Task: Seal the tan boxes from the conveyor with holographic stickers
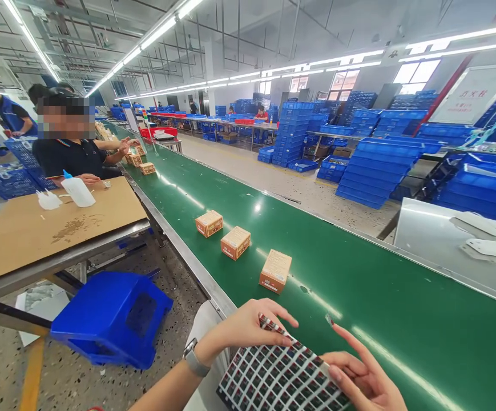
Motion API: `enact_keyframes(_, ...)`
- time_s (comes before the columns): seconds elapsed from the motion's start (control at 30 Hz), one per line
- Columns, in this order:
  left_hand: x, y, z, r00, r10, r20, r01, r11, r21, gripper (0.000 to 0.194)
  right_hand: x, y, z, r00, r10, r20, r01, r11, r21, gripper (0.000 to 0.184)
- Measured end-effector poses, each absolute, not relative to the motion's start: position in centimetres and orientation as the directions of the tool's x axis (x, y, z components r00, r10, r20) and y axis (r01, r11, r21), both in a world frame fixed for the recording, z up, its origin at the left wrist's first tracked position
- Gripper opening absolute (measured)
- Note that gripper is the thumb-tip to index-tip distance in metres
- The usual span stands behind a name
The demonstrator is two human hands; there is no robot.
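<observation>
My left hand (250, 326) grips the top edge of a sheet of small stickers (277, 379), thumb and fingers pinched on it. My right hand (361, 374) rests on the sheet's right side with the forefinger stretched out and a tiny sticker (329, 319) on its tip. Both hands hover over the near edge of a green conveyor belt (359, 285). Three small orange boxes lie on the belt ahead: the closest box (275, 270), a middle box (235, 242) and a farther box (209, 223).
A blue plastic stool (111, 318) stands on the floor to the left, under a cardboard-topped table (37, 228) with a white squeeze bottle (76, 190). A person in black sits further up the belt handling more boxes (147, 168). Stacked blue crates (376, 171) fill the right side.
</observation>
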State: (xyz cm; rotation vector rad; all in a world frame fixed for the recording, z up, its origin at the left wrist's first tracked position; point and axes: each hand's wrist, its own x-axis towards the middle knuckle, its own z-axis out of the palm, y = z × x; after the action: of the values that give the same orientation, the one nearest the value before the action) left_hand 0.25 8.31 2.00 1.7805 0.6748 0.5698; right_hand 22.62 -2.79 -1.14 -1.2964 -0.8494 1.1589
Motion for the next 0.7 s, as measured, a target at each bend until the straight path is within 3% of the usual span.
enact_keyframes(0.13,-1.1,10.3,1.3,0.692,0.72,0.042,0.228,-0.273,0.935,0.02,24.8,0.0,-2.9,0.264,0.95,-0.164,-0.158,-0.125,-0.98,0.059)
enact_keyframes(0.4,-2.2,12.2,0.9,0.804,0.594,-0.016,0.24,-0.299,0.924,0.022,23.8,8.9,-5.7,0.423,0.88,-0.216,-0.378,-0.045,-0.925,0.043)
enact_keyframes(0.7,0.0,13.6,-1.0,0.807,0.59,0.018,0.256,-0.378,0.89,0.023,23.0,12.6,-6.2,0.492,0.841,-0.227,-0.369,-0.034,-0.929,0.034)
